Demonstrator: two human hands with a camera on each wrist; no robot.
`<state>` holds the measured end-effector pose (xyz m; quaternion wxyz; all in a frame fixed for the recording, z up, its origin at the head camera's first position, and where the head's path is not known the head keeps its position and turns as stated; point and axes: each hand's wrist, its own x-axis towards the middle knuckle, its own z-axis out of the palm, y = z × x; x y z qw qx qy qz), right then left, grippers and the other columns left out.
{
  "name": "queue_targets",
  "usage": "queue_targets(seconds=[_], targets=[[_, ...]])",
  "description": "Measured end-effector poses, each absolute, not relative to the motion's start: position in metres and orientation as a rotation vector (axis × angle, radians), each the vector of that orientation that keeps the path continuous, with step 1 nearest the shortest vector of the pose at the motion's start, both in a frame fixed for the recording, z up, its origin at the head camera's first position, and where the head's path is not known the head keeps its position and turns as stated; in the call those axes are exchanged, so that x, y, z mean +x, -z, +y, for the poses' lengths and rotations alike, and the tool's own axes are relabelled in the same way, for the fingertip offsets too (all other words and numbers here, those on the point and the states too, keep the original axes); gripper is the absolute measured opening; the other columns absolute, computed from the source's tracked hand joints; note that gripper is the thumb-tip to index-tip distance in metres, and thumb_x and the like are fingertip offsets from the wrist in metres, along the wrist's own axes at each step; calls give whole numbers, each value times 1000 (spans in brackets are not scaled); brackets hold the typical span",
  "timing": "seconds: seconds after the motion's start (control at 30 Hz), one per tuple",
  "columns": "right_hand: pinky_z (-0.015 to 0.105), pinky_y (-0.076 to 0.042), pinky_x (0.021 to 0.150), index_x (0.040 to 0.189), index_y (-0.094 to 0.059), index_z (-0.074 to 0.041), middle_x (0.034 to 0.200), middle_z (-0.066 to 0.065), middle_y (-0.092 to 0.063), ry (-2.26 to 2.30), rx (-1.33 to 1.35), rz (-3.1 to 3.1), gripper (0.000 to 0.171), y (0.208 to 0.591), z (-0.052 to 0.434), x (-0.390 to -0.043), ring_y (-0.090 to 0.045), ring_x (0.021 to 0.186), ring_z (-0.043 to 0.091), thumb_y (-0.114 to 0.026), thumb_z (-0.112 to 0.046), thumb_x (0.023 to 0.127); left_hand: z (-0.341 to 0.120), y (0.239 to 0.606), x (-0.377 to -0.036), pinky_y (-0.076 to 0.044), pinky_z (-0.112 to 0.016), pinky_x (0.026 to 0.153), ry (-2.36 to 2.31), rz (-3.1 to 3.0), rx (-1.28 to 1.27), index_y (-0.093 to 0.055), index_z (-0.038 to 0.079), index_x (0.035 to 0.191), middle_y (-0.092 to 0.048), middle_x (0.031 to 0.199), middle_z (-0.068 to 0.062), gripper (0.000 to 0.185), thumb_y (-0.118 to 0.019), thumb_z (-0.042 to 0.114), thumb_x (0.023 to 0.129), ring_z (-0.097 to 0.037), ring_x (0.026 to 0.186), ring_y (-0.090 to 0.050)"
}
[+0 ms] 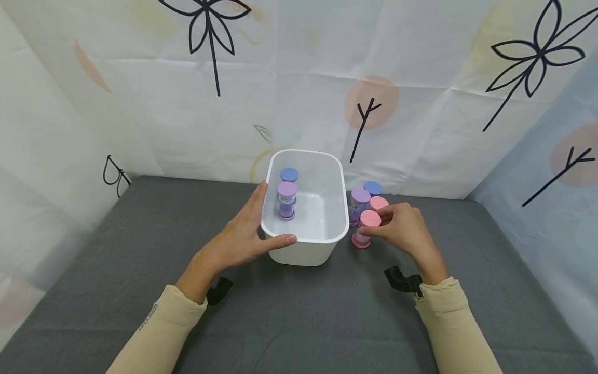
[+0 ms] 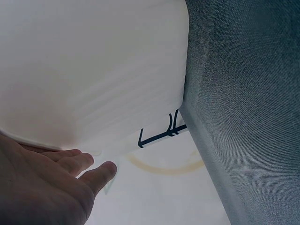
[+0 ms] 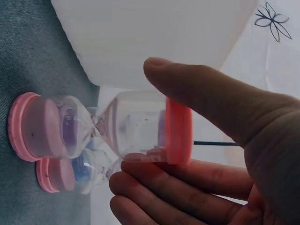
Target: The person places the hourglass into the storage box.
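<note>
My right hand pinches a pink-capped hourglass near its top, thumb on one side and fingers on the other. In the right wrist view this hourglass stands upright with its base at the grey cloth. Close behind it are a second pink hourglass, a purple one and a blue one. My left hand rests against the left side of a white bin, thumb extended along its front. Inside the bin stand a purple hourglass and a blue hourglass, partly hidden behind it.
Grey cloth covers the table. A white patterned curtain hangs right behind the bin and along both sides. The bin's right wall stands close beside the group of hourglasses. Dark straps show at both wrists.
</note>
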<state>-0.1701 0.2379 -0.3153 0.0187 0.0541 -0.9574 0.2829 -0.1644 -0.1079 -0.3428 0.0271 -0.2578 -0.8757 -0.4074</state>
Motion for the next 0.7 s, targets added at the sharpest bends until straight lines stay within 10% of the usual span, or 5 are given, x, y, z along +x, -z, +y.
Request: queue_targets(seconds=[0.17,0.43,0.7], targets=[[35,-47,64,89,-78,-9,81,0,-74,-852,196,-2955,37,317,236,-170,-63,79,21,-90,-41,75,-108,343,-165,-24,-59,116,1252,-2716,-791,9,25,163,-1,169,2,121,-74,64,84,-19,152,-14],[42,-55,77,123,-71,2,106,16,-75,-1002,154,-2924,67,298,244,-158,-69,99,30,-87,-44,79,-107,343,-165,-25,-59,116,1247,-2711,-799,9,26,163,-1,169,4,121,-73,65,84,-18,152,-14],[20,-54,74,122,-73,-4,108,4,-75,-1289,147,-2608,51,280,253,-145,-71,91,7,-88,-32,82,-108,344,-165,-26,-56,116,1249,-2705,-795,10,30,162,-2,168,8,120,-73,65,83,-15,151,-16]])
